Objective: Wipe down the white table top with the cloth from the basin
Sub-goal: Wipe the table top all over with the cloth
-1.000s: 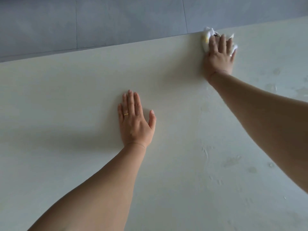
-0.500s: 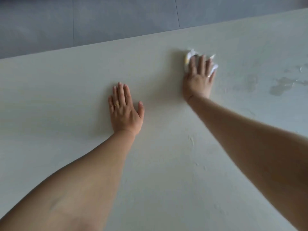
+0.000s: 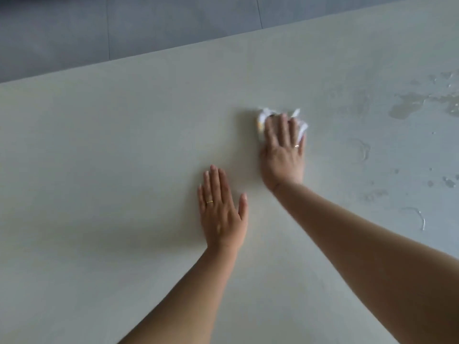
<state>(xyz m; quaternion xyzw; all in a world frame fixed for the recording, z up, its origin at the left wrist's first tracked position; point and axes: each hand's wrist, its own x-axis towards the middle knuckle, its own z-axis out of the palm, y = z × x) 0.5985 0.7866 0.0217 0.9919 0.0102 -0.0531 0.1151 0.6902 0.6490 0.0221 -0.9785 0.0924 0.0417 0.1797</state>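
The left hand lies flat with fingers straight, holding nothing, bracing on the tabletop. The blurred right hand seemingly presses outstretched fingers onto the bunched cloth, giving wiping pressure.

No writing, label, brand, number or sign can be read anywhere, neither on the white table top, nor on the crumpled cloth, nor on the grey floor tiles beyond the table's far edge.
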